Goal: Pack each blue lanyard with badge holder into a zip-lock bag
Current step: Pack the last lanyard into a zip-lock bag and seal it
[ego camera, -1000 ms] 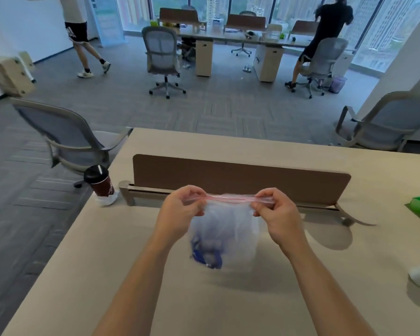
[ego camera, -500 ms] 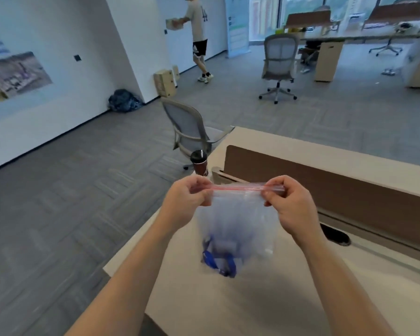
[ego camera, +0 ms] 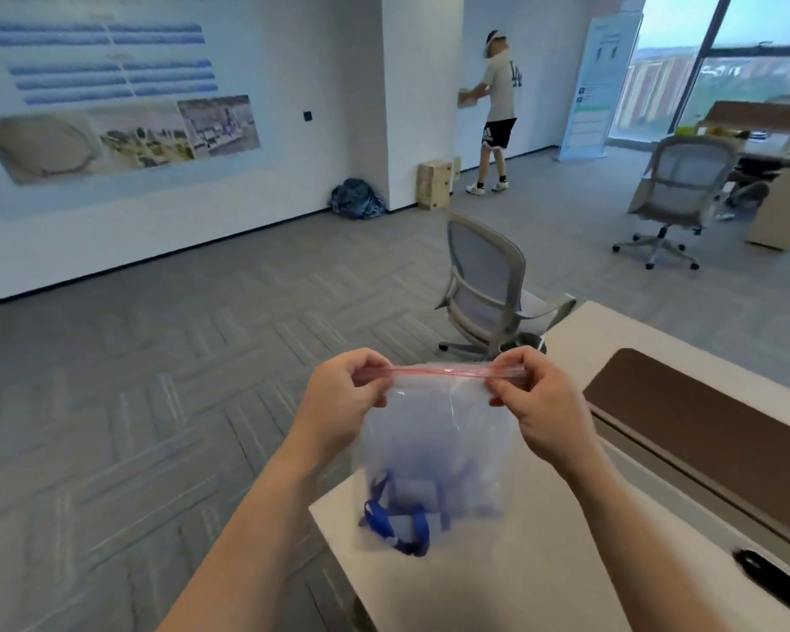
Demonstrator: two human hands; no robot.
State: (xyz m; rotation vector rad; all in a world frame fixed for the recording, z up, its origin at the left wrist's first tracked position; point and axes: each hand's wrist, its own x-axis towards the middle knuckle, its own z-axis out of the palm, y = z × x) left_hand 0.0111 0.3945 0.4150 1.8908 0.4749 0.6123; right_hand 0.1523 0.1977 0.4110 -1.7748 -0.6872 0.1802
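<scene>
Both hands, left (ego camera: 343, 399) and right (ego camera: 539, 403), pinch the bag's (ego camera: 434, 453) red seal; lanyard (ego camera: 397, 526) hangs below. Press steadily along the strip between them.

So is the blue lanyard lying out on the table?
No, the blue lanyard is inside the zip-lock bag, which the left hand and right hand pinch by its top.
</scene>
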